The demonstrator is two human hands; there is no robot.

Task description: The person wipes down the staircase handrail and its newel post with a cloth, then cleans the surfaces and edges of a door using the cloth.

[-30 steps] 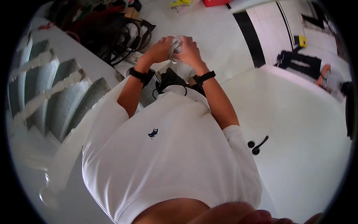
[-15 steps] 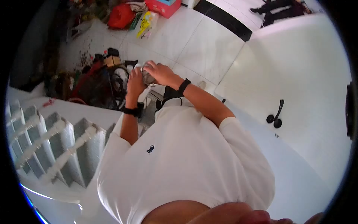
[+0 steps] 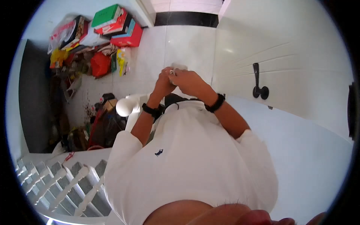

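My left hand [image 3: 164,83] and my right hand [image 3: 190,82] meet in front of my waist, fingers curled together. Between and just beyond them is a small whitish, crumpled-looking thing [image 3: 179,66]; its kind is too blurred to tell, and my fingers hide part of it. To the left of my left forearm stands a white stair post with a round knob [image 3: 127,107], which neither hand touches.
A white door with a black handle [image 3: 258,84] stands on the right. Stacked boxes [image 3: 108,20], a red bag [image 3: 100,64] and clutter lie along the left side of the tiled floor [image 3: 150,62]. White balusters and grey steps [image 3: 62,183] run at lower left.
My view has swung left, showing more boxes. My hands, earlier around a greyish thing near the stair post, are now apart from the post and closed together, with the whitish thing between them.
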